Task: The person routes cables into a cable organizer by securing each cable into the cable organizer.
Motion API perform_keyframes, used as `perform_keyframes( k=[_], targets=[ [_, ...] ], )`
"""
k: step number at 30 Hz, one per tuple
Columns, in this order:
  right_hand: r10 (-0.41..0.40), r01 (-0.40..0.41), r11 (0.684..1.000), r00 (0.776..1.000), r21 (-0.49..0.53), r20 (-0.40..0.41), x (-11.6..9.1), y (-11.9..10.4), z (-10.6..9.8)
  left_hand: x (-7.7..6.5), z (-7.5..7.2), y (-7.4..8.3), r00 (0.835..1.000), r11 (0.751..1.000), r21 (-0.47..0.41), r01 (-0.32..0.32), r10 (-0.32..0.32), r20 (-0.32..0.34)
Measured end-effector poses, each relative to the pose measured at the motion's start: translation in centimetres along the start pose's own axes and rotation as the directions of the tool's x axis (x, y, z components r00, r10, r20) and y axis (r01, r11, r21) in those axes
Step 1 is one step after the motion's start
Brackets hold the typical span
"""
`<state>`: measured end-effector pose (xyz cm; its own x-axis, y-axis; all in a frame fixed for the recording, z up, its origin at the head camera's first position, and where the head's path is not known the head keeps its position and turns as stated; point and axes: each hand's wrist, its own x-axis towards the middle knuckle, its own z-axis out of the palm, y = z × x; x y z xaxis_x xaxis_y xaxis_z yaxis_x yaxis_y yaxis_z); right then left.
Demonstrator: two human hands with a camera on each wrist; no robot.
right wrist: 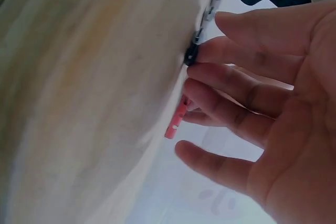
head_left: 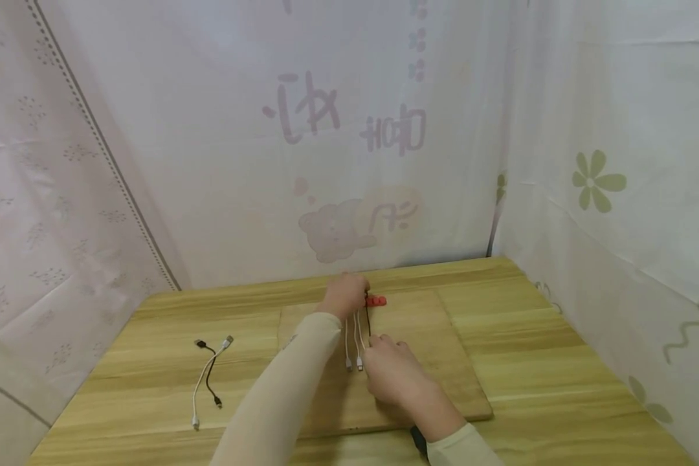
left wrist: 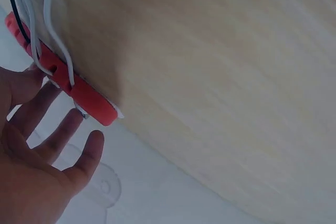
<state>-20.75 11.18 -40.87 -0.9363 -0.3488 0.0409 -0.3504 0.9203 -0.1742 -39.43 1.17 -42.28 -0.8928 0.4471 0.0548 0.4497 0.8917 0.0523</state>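
A red cable clip (left wrist: 63,72) sits at the far edge of a wooden board, with several white cables (left wrist: 50,19) and a black cable (left wrist: 16,11) running through its slots. My left hand (head_left: 345,294) is at the clip. In the left wrist view its thumb and index finger come together behind the clip, while the other fingers are spread. What lies between the thumb and index finger is hidden. My right hand (head_left: 393,369) is over the near ends of the cables. Its fingertips touch the black connector (right wrist: 191,54), with the thumb apart from it.
The wooden board (head_left: 443,362) lies on a wood-grain table (head_left: 542,369). To the left, a loose white cable (head_left: 198,385) crosses a loose black one (head_left: 210,382). Patterned curtains (head_left: 221,162) hang around the table's back and sides.
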Motion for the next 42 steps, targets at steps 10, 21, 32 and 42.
perform_keyframes(
  k=[10,21,32,42],
  targets=[
    [0.05,-0.055,0.997,0.994,0.052,0.099,0.1,0.5,-0.6,-1.9,-2.1,-0.5,1.0,1.0,-0.03,-0.007,0.007,-0.005],
    [0.054,-0.06,0.994,0.996,0.096,0.066,-0.2,0.6,-1.4,-7.4,-5.4,-1.2,0.994,0.994,-0.109,0.005,-0.017,-0.111],
    [0.023,-0.029,0.993,0.998,0.115,0.051,-1.0,-1.4,-2.3,-15.0,-8.0,-0.5,0.958,0.972,-0.236,0.023,-0.088,-0.272],
    [-0.073,0.069,0.993,0.997,0.095,0.034,-1.2,-4.0,-2.4,-19.6,-8.7,-3.0,0.932,0.969,-0.222,0.111,-0.179,-0.315]
  ],
)
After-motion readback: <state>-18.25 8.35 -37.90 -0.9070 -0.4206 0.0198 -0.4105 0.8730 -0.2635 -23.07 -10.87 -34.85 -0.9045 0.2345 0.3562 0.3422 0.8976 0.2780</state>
